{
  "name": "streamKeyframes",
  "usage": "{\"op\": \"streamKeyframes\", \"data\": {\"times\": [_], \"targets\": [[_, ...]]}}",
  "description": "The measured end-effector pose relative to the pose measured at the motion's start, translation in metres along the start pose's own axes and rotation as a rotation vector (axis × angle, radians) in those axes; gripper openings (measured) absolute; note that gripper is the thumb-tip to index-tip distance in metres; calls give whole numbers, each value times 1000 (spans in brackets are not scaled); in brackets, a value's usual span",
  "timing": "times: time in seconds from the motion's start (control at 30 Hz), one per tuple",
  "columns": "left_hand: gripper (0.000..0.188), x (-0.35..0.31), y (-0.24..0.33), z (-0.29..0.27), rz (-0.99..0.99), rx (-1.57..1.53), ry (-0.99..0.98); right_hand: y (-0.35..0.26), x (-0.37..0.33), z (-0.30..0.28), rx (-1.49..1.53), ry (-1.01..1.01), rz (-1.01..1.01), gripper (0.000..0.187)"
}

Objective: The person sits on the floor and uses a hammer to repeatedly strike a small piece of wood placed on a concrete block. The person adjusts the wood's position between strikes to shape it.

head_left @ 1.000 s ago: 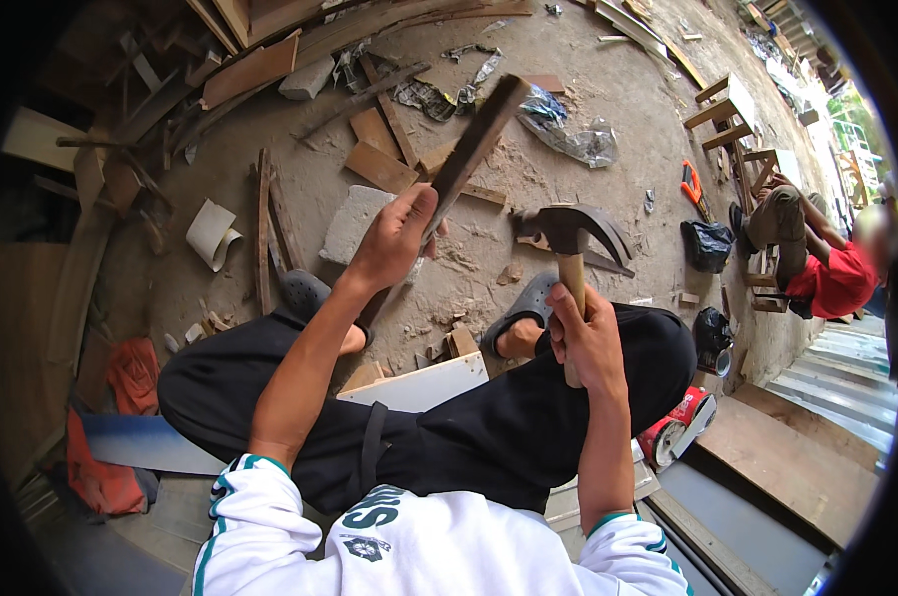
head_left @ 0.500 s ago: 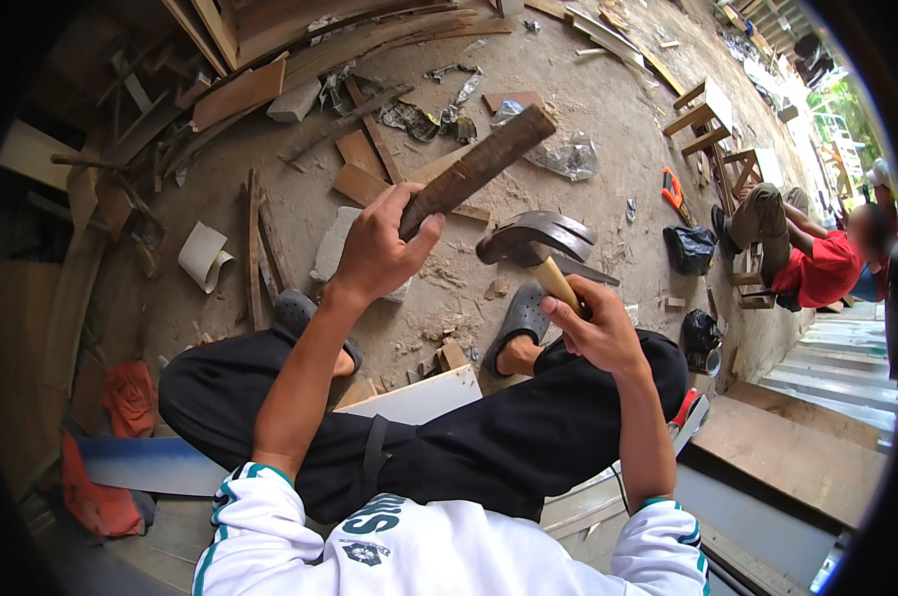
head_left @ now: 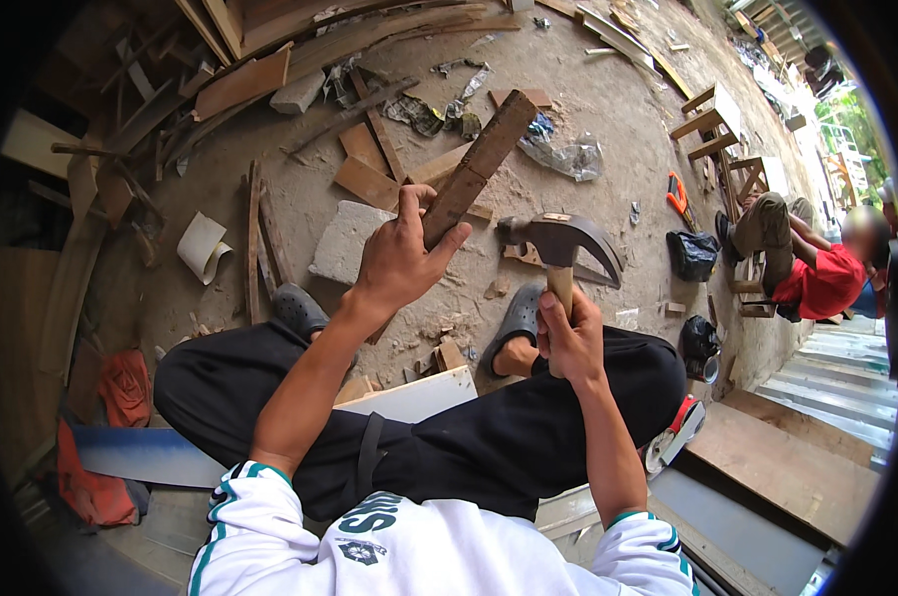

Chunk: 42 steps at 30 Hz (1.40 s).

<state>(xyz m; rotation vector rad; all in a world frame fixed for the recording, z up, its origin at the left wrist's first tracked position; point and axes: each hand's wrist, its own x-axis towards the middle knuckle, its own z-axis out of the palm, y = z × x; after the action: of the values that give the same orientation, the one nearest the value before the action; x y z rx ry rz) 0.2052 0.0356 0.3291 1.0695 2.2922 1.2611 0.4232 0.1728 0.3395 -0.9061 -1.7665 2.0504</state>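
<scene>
My left hand (head_left: pixel 401 260) is closed round a short, rough piece of wood (head_left: pixel 479 169), which slants up and to the right, well off the ground. In my right hand (head_left: pixel 572 336) is a claw hammer (head_left: pixel 560 238), gripped by its pale wooden handle close below the head. The hammer stands nearly upright, its claw curving to the right and its striking face to the left. Hammer and wood are apart. Under my left hand lies a pale concrete block (head_left: pixel 345 243) on the ground.
A white board (head_left: pixel 424 395) lies between my legs. Scrap planks (head_left: pixel 370 28) heap up at the far left. To the right are an orange-handled saw (head_left: pixel 679 199), a black plastic bag (head_left: pixel 692 254), small wooden stools (head_left: pixel 709 117) and a seated person in a red shirt (head_left: pixel 822 275).
The wood has turned steeper and shows a different face. The hammer has swung from tilted to nearly upright, its head moving slightly right. My right hand has shifted a little left and lower.
</scene>
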Motion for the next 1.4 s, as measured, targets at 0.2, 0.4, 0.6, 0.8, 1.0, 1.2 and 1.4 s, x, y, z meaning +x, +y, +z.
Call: {"op": "streamKeyframes", "data": {"times": [0.2, 0.4, 0.6, 0.8, 1.0, 1.2, 1.4], "targets": [[52, 12, -65, 20, 72, 271, 43, 3, 4, 0, -69, 53, 139, 37], [59, 6, -113, 31, -79, 381, -268, 4, 4, -15, -93, 188, 285, 37], [63, 24, -110, 22, -130, 528, -375, -15, 21, -20, -17, 176, 365, 36], [66, 35, -84, 4, -136, 600, -292, -32, 26, -9, 149, 73, 367, 36], [60, 45, -62, -12, -99, 619, -262, -26, 26, 1, 108, 65, 319, 37], [56, 50, -56, 0, -91, 623, -253, -15, 30, -2, 38, 41, 300, 38], [60, 52, -59, 12, -53, 526, -185, -25, 34, -4, 26, 136, 330, 41]]}}
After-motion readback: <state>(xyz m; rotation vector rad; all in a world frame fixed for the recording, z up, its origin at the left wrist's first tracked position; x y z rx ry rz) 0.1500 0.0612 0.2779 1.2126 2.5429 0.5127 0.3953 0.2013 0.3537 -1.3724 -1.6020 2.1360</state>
